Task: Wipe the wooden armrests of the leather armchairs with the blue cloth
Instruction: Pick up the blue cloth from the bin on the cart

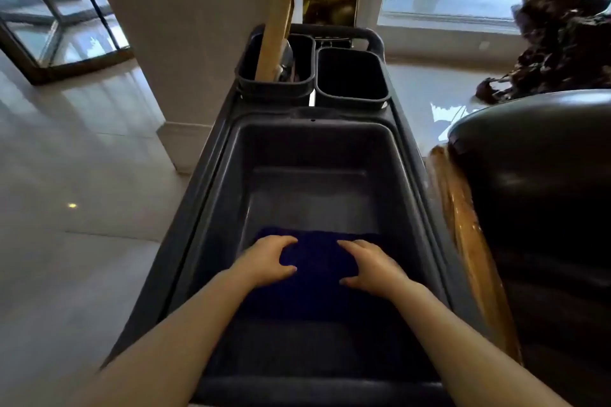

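Note:
A dark blue cloth (317, 261) lies on the floor of a deep grey bin (310, 149) in a cleaning cart. My left hand (264, 259) rests on the cloth's left side, fingers curled over its edge. My right hand (368, 266) rests on its right side in the same way. Both hands seem to be gripping the cloth, which still lies flat in the bin. To the right stands a dark leather armchair (542, 182) with a glossy wooden armrest (463, 228) running beside the cart.
Two small black bins (352, 76) sit at the cart's far end, the left one holding a wooden handle (274, 30). A beige pillar (178, 43) rises at the left. Polished tile floor (66, 175) spreads left; a dark root sculpture (562, 26) stands far right.

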`<act>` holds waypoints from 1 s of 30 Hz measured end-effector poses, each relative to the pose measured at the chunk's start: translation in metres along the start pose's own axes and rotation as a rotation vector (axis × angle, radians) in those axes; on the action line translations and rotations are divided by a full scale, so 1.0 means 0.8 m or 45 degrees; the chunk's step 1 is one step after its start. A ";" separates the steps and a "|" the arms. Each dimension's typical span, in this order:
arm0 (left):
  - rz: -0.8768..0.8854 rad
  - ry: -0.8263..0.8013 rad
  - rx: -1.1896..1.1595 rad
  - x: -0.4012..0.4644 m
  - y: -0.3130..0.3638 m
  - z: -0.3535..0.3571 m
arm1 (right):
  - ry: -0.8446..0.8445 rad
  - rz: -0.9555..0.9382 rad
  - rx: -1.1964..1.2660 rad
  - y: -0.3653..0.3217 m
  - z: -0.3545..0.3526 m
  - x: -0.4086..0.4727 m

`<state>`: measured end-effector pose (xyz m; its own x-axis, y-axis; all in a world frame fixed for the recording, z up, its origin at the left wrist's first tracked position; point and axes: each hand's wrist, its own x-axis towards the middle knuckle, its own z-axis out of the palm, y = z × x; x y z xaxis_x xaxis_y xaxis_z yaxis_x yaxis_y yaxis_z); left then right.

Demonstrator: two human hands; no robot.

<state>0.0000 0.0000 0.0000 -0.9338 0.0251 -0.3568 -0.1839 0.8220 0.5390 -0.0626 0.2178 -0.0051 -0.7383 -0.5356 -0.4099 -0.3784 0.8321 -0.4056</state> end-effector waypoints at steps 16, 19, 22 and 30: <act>-0.197 0.273 0.071 0.037 -0.031 0.065 | 0.272 0.104 -0.053 0.021 0.051 0.035; -0.238 0.315 0.027 0.030 -0.031 0.065 | 0.302 0.181 0.153 0.021 0.057 0.034; -0.326 0.270 -0.109 0.031 -0.032 0.052 | 0.281 0.329 0.440 0.025 0.053 0.039; -0.303 0.261 -0.323 0.019 -0.024 -0.019 | 0.369 0.373 0.785 0.018 -0.002 0.030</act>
<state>-0.0150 -0.0238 -0.0042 -0.8933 -0.2838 -0.3487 -0.4481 0.6241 0.6401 -0.0869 0.2167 -0.0194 -0.9108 -0.1735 -0.3747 0.1764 0.6571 -0.7329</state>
